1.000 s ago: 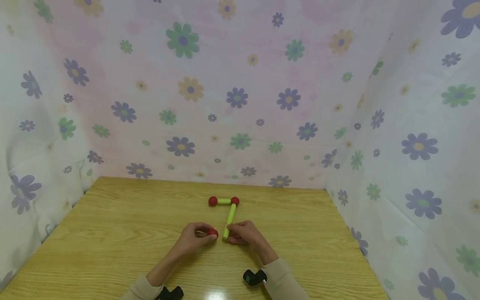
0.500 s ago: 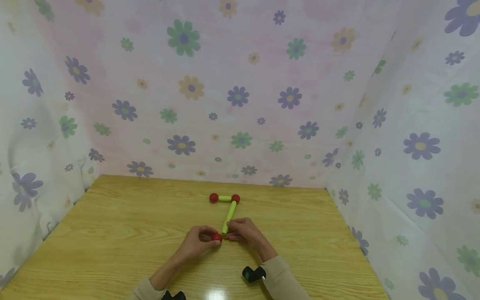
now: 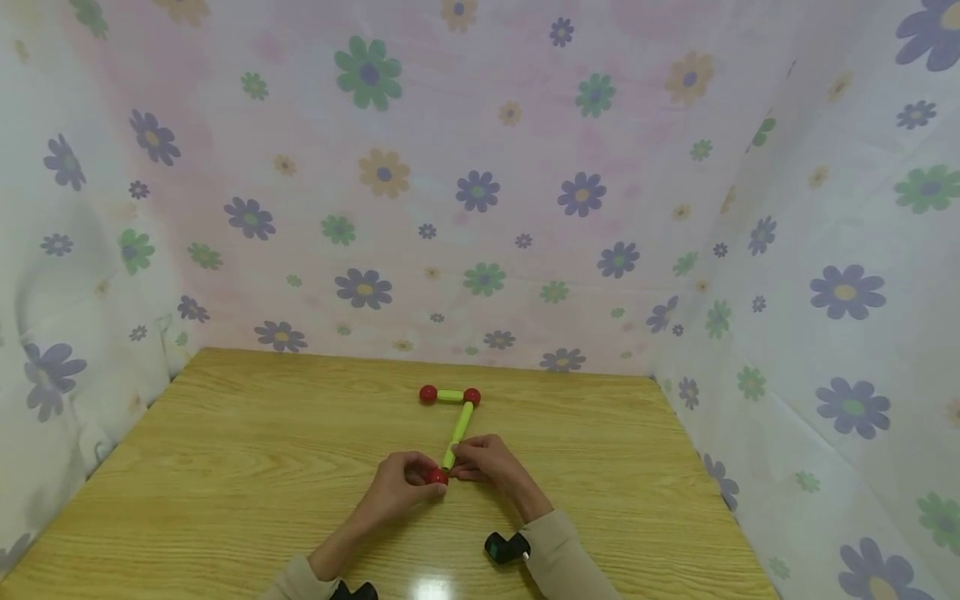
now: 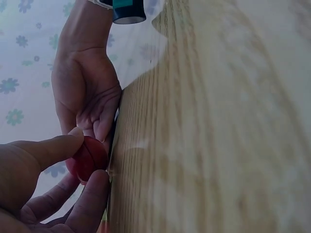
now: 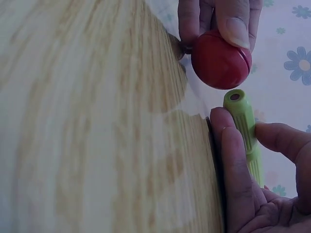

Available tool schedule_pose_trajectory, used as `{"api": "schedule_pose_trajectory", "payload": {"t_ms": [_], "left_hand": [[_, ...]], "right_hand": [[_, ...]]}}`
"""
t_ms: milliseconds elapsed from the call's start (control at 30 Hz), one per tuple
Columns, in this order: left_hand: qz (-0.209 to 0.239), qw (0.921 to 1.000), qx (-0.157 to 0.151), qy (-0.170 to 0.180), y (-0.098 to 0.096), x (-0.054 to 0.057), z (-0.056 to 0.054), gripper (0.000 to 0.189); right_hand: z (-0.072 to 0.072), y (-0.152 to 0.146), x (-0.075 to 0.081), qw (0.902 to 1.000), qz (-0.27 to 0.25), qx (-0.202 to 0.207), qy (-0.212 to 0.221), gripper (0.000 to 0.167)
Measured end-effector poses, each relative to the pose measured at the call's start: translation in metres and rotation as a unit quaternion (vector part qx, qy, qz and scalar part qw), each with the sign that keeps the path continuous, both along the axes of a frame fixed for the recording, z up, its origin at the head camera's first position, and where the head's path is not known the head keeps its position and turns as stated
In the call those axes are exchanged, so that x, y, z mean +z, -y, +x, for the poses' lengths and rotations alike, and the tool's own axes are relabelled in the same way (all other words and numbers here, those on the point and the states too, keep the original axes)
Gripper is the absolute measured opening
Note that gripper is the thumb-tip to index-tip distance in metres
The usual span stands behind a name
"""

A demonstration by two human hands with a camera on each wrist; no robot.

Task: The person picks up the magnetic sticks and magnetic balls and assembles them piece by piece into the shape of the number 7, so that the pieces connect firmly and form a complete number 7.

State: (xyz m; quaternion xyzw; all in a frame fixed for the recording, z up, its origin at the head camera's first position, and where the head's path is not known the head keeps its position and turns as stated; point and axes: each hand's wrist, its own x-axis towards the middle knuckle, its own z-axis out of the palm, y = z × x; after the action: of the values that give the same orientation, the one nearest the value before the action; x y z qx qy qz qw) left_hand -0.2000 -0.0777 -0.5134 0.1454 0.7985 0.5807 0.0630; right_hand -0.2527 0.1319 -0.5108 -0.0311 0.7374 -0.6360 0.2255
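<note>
My left hand [image 3: 396,490] pinches a glossy red ball [image 3: 437,477] between thumb and fingers, low over the wooden table. In the right wrist view this ball [image 5: 221,63] has a seam line, and a narrow gap parts it from the rod's end. With thumb and fingertips, my right hand [image 3: 493,468] pinches the near part of a long yellow-green rod [image 3: 462,423]. A dark round spot marks the end face of the rod [image 5: 241,116]. The rod's far end meets a second red ball [image 3: 472,397], from which a shorter yellow-green rod [image 3: 450,396] runs left to a third red ball [image 3: 427,394].
The wood-grain table [image 3: 262,442] ends at a flower-print cloth [image 3: 480,242] at the back and both sides. Black devices are strapped at both wrists, the right one [image 3: 507,548] showing fully. Light reflects off the table's near edge.
My left hand has brought its red ball rightward and slightly nearer to me, up to the long rod's near end. My right hand keeps its pinch on the rod, barely moving.
</note>
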Motion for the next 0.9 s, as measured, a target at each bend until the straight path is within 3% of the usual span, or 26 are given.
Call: {"api": "schedule_pose_trajectory", "payload": {"t_ms": [200,567,900], "left_hand": [[-0.008,0.9999,0.005,-0.008,-0.0003,-0.0016,-0.0002,0.028],[-0.002,0.9998,0.015,0.009,-0.0006,-0.0033,-0.0034,0.03],[0.002,0.9998,0.016,0.01,-0.0036,-0.0047,-0.004,0.031]], "right_hand": [[-0.0006,0.0015,-0.0027,1.0,-0.001,0.006,-0.003,0.036],[-0.0015,0.0017,-0.0034,0.9998,-0.002,0.018,-0.013,0.034],[-0.0034,-0.0006,-0.0058,0.9999,-0.004,0.008,-0.008,0.032]]}}
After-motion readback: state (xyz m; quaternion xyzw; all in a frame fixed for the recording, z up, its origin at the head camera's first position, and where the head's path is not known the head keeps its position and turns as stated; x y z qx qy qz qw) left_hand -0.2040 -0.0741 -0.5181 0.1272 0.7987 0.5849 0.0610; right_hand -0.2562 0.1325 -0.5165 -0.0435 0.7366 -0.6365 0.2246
